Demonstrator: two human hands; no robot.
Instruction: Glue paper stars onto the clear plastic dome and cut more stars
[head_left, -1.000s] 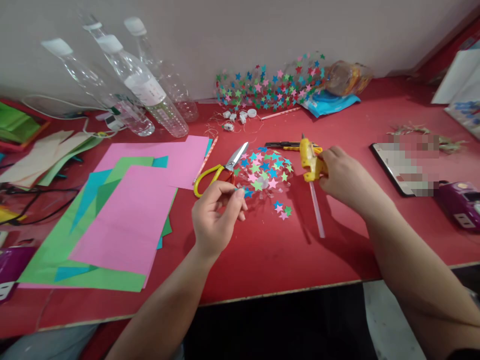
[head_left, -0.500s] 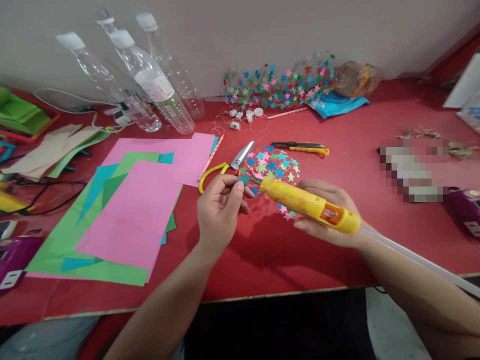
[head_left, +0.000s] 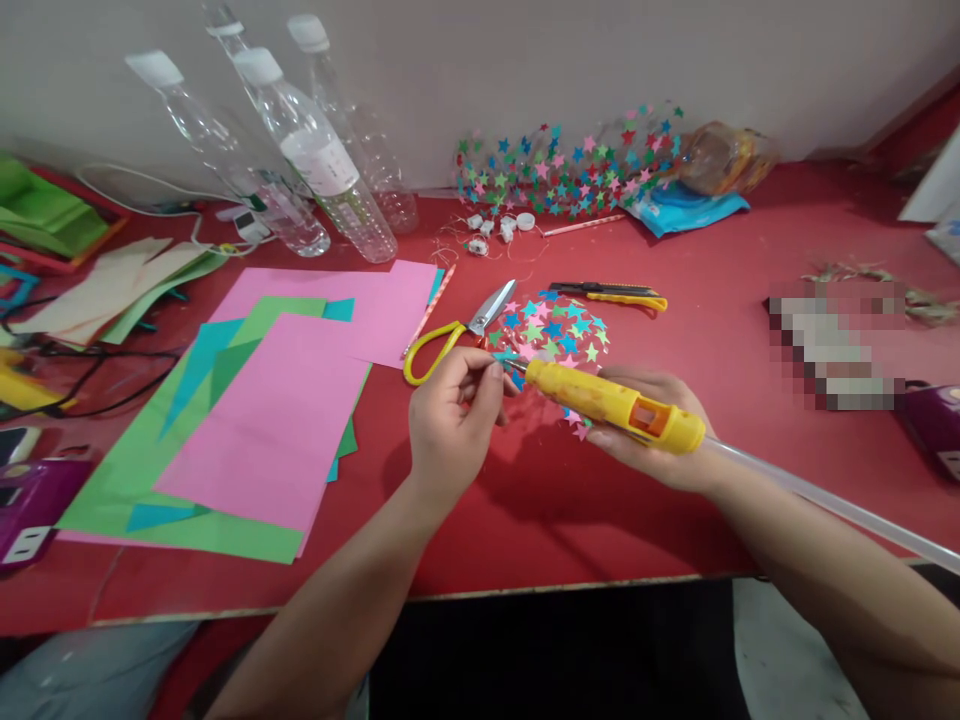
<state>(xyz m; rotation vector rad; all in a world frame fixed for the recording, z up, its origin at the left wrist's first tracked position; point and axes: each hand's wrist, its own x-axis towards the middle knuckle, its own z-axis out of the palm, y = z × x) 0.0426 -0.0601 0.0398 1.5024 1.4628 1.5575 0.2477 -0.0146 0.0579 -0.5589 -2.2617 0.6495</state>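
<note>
Between thumb and fingers, my left hand pinches a small teal paper star. My right hand is wrapped round a yellow hot glue gun, whose metal nozzle points left at the star; whether the tip touches it I cannot tell. A long clear glue stick sticks out of the gun's back end over my right forearm. Just beyond both hands lies a clear round plastic piece covered with colourful paper stars. Yellow-handled scissors rest close to my left hand, blades partly apart.
Pink, green and blue paper sheets overlap at the left. A box cutter lies behind the stars. Clear plastic bottles stand at the back left. A star-covered clear bottle lies along the wall beside a blue packet.
The view has shifted slightly. My left hand has tilted the star flatter, and the glue gun has turned a little, with its back end shifting left.
</note>
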